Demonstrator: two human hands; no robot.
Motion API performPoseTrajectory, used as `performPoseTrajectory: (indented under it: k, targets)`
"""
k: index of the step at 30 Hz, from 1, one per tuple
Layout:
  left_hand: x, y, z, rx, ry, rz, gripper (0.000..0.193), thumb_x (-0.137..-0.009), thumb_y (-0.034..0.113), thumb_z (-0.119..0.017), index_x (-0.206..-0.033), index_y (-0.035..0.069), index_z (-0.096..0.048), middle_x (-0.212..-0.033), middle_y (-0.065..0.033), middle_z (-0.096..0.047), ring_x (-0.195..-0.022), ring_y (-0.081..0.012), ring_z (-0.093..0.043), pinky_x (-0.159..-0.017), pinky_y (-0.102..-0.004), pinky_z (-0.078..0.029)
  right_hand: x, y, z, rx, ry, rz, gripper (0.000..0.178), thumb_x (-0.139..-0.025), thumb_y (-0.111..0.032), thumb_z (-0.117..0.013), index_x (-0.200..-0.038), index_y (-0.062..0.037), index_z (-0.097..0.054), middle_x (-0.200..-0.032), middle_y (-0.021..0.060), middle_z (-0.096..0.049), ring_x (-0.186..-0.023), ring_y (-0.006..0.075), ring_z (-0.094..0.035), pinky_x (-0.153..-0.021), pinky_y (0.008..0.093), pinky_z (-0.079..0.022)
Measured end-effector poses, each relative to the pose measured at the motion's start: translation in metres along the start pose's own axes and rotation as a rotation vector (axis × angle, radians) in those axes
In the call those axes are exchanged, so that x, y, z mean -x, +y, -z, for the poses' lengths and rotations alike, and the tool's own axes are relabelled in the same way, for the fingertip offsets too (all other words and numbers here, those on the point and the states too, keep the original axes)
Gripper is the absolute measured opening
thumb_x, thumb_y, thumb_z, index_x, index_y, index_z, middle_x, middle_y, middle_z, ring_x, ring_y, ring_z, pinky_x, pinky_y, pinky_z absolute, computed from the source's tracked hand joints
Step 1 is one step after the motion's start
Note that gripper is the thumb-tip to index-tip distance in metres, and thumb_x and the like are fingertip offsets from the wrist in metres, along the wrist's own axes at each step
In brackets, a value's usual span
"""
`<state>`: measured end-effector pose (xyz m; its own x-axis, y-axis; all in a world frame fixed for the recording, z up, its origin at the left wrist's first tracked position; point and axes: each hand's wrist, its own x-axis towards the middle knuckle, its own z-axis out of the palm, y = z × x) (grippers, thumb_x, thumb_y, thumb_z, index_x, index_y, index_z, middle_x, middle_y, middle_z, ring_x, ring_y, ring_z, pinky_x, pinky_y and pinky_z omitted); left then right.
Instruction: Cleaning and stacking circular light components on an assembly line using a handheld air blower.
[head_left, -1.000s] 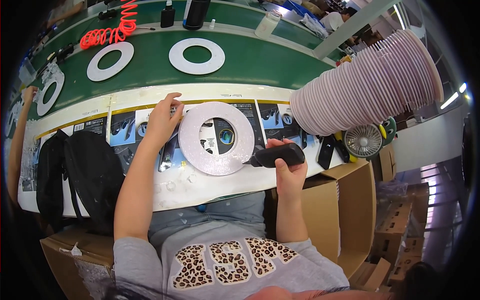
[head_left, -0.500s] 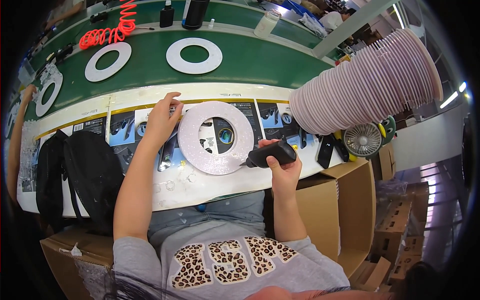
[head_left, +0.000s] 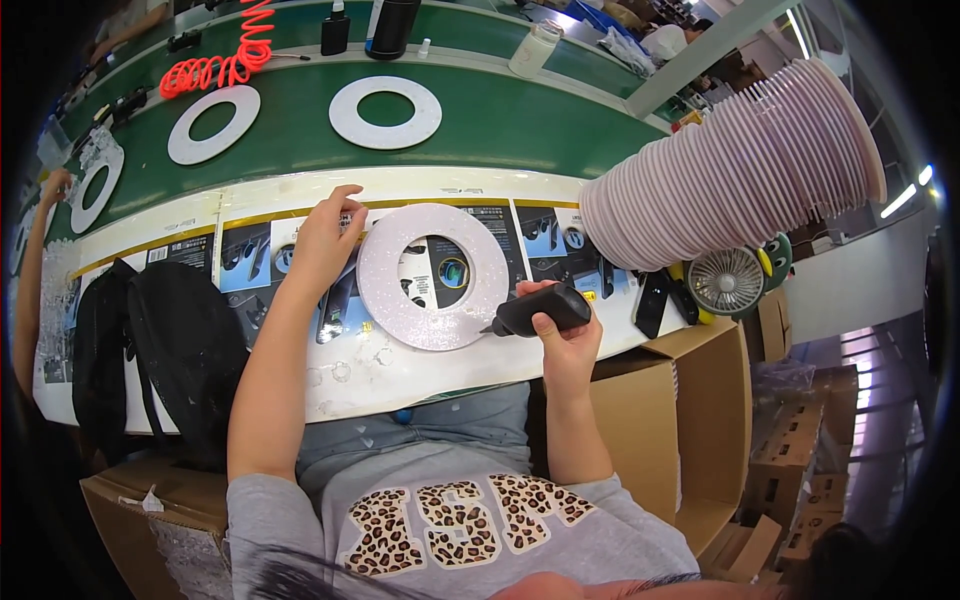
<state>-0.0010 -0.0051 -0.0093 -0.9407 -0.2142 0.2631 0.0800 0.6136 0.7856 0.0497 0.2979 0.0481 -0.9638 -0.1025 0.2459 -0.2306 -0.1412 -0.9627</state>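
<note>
A flat white ring-shaped plate [head_left: 432, 275] lies on the workbench in front of me. My left hand [head_left: 325, 240] rests at its left rim, fingertips pinching the edge. My right hand [head_left: 562, 335] grips a black handheld tool [head_left: 538, 310] whose tip points at the ring's lower right rim. Whether the tip touches the rim is unclear.
A tall leaning stack of white rings [head_left: 735, 175] stands at the right. Two more rings [head_left: 385, 112] lie on the green conveyor [head_left: 520, 120] with a red coiled hose [head_left: 220, 60]. A black bag [head_left: 160, 350] sits at left, a small fan [head_left: 727, 282] and cardboard boxes [head_left: 665, 420] at right.
My right hand with the black tool has moved slightly left, closer to the ring's edge. The rings on the conveyor have drifted left. My left hand has stayed at the ring.
</note>
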Motion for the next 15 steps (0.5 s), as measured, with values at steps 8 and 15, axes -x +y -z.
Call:
performPoseTrajectory:
  k: [8, 15]
  targets:
    - [0.001, 0.0, 0.0, 0.014, 0.005, -0.004, 0.03, -0.092, 0.015, -0.056, -0.121, 0.006, -0.052, -0.099, -0.0131, -0.064, -0.095, -0.0243, -0.062, -0.084, -0.0327, -0.048, 0.004, -0.013, -0.014, -0.049, -0.066, -0.009, 0.044, -0.075, -0.005, -0.075, -0.113, 0.0046, -0.054, -0.105, 0.0203, -0.065, -0.101, 0.0299, -0.063, -0.092, 0.0422, -0.05]
    - [0.0, 0.002, 0.001, 0.01, 0.001, -0.01, 0.03, -0.092, 0.015, -0.056, -0.121, 0.007, -0.053, -0.099, -0.0129, -0.065, -0.095, -0.0244, -0.062, -0.085, -0.0331, -0.048, 0.007, -0.006, -0.033, -0.075, -0.174, -0.035, 0.041, -0.076, -0.002, -0.074, -0.112, 0.0043, -0.054, -0.104, 0.0212, -0.065, -0.102, 0.0304, -0.063, -0.091, 0.0417, -0.051]
